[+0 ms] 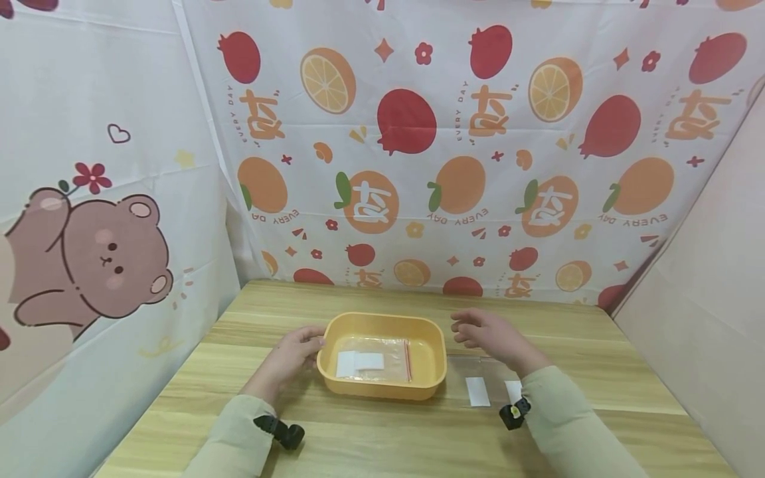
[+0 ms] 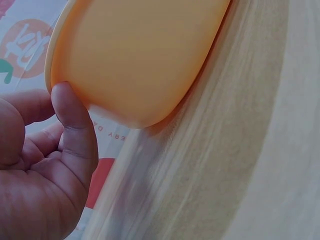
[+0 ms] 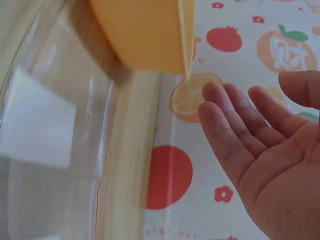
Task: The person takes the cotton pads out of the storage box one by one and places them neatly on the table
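Observation:
A yellow plastic basin [image 1: 382, 390] sits on the table, holding a clear zip-lock bag [image 1: 394, 362] with a red seal line and white patches. At the basin's left end, my left hand [image 1: 293, 355] pinches the rim; the left wrist view shows the thumb [image 2: 75, 117] against the outer wall and a finger behind it. My right hand [image 1: 487, 335] hovers off the basin's right end with nothing in it, fingers extended and slightly bent. Below the right hand lies clear plastic packaging [image 3: 90, 125] with white patches [image 1: 477, 392], partly covered by the forearm.
The wood-grain table [image 1: 382, 438] is bounded by a fruit-printed cloth [image 1: 412, 166] at the back, a bear-printed cloth [image 1: 119, 252] on the left and a pale cloth [image 1: 705, 318] on the right. A black strap device sits on each wrist.

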`<move>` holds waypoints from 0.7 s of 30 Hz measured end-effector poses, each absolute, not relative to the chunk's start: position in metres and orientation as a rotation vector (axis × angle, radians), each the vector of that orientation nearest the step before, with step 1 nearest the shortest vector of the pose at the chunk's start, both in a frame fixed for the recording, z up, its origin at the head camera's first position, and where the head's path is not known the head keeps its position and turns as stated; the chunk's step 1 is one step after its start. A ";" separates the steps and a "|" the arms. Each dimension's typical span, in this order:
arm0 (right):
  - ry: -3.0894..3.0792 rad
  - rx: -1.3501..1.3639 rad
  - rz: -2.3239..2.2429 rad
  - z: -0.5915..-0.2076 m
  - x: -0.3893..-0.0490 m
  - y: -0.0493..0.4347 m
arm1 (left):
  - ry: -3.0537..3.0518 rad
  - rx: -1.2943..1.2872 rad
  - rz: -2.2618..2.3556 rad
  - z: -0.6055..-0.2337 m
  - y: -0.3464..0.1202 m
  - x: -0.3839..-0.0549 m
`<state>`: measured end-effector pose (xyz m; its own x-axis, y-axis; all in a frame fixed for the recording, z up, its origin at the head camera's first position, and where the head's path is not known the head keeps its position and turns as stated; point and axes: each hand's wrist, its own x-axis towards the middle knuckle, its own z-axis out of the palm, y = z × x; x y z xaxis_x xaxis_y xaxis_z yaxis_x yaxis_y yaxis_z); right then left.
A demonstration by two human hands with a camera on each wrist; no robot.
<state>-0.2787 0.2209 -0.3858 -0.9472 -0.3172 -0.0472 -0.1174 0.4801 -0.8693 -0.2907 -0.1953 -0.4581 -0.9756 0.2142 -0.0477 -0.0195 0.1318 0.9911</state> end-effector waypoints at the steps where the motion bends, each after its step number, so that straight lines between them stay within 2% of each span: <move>1: 2.505 -0.382 -1.477 -0.385 -0.279 0.219 | 2.224 0.192 1.948 -0.458 -0.195 -0.291; 21: 2.334 -0.479 -1.512 -0.395 -0.282 0.161 | 2.257 0.133 1.913 -0.458 -0.195 -0.294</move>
